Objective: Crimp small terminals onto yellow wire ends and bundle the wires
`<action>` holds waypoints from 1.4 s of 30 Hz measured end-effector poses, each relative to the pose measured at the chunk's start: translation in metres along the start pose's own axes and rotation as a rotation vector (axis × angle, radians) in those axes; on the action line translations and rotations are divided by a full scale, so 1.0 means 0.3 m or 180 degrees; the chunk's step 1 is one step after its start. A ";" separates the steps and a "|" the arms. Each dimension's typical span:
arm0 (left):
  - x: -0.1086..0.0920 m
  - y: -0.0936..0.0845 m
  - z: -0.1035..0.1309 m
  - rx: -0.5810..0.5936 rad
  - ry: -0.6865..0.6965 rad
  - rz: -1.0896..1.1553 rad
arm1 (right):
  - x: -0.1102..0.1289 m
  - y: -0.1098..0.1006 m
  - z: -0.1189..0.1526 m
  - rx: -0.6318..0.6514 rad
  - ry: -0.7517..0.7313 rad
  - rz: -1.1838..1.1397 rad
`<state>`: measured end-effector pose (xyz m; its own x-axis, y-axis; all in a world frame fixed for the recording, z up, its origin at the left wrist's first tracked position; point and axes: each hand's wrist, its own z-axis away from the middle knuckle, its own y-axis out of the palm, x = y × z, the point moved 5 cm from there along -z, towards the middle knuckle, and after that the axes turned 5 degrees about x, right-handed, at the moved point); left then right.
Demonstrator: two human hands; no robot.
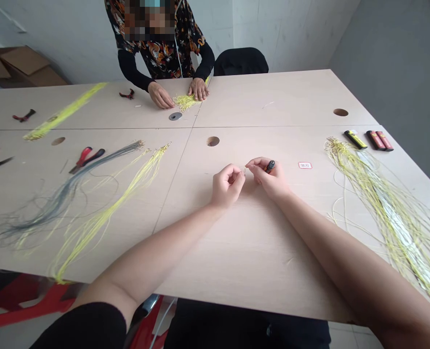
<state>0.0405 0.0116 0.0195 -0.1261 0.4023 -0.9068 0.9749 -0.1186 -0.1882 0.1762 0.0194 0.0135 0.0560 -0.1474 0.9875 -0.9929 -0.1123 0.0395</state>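
Bare forearms [338, 252] are closest to the camera, reaching over a big pale table [207, 271]. Loose yellow strands [380, 218] sprawl off to the right, slimmer yellow bundle [127, 185] to the left. Right hand [273, 178] has a dark tube [270, 166] tucked in curled fingers; left hand [228, 185] is pinched up close. Tiny yellowish strand [245, 168] sits between both sets of fingertips, seemingly gripped by each.
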 end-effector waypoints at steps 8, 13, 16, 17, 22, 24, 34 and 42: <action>0.012 0.001 -0.002 0.0059 0.0043 -0.0003 | 0.012 0.008 0.002 0.0038 -0.0085 0.0190; 0.012 0.003 -0.002 0.0073 0.0051 -0.0020 | 0.015 0.012 0.002 0.0079 -0.0100 0.0261; 0.011 0.003 -0.003 0.0072 0.0032 -0.0040 | 0.015 0.013 0.003 0.0096 -0.0115 0.0284; 0.011 0.004 -0.003 0.0072 0.0027 -0.0041 | 0.015 0.013 0.003 0.0097 -0.0120 0.0279; 0.009 0.004 -0.002 0.0090 0.0027 -0.0044 | 0.015 0.015 0.000 0.0115 -0.0138 0.0264; 0.008 0.004 -0.002 0.0085 0.0024 -0.0065 | 0.015 0.015 0.000 0.0116 -0.0139 0.0279; 0.010 0.003 -0.002 0.0083 0.0084 -0.0140 | 0.018 0.014 0.003 0.0098 -0.0124 0.0330; 0.010 0.001 -0.003 0.0062 0.0030 -0.0144 | 0.019 0.012 0.005 0.0060 -0.0073 0.0379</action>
<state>0.0405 0.0135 0.0172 -0.1683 0.4162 -0.8936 0.9645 -0.1175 -0.2364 0.1732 0.0169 0.0192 -0.0596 -0.1831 0.9813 -0.9905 -0.1110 -0.0809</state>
